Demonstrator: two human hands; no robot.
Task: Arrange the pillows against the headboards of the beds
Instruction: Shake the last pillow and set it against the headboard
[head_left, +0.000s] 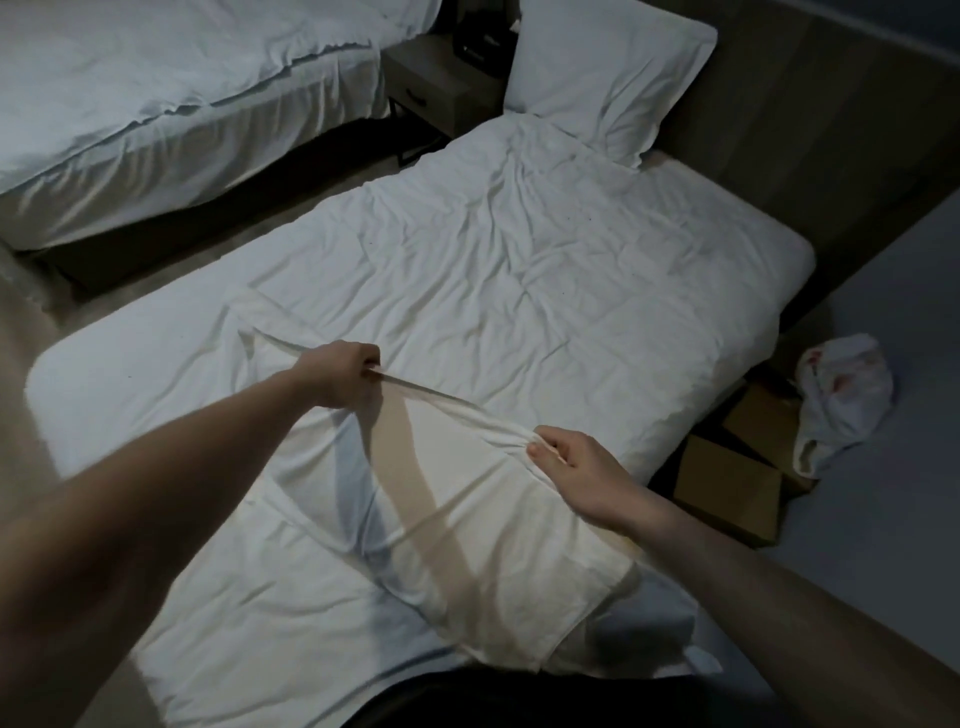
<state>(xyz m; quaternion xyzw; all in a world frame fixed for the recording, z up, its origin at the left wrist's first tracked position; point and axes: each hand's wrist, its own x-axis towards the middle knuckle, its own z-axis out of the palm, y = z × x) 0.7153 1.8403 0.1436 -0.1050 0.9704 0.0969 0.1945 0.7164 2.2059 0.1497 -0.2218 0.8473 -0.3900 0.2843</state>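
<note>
A white pillow in its case (467, 545) lies near the foot of the near bed (519, 270), close to me. My left hand (340, 374) pinches one corner of the case's upper edge. My right hand (576, 467) grips the bunched fabric at the other end, and the edge is pulled taut between them. A second white pillow (602, 78) leans upright against the wooden headboard (810, 119) at the far left corner of this bed. The second bed (156, 104) stands at the upper left; no pillow shows on it.
A dark nightstand (441, 88) sits between the two beds by the headboard wall. Cardboard boxes (737, 478) and a white plastic bag (841, 400) lie on the floor right of the near bed. A narrow floor strip (260, 208) separates the beds.
</note>
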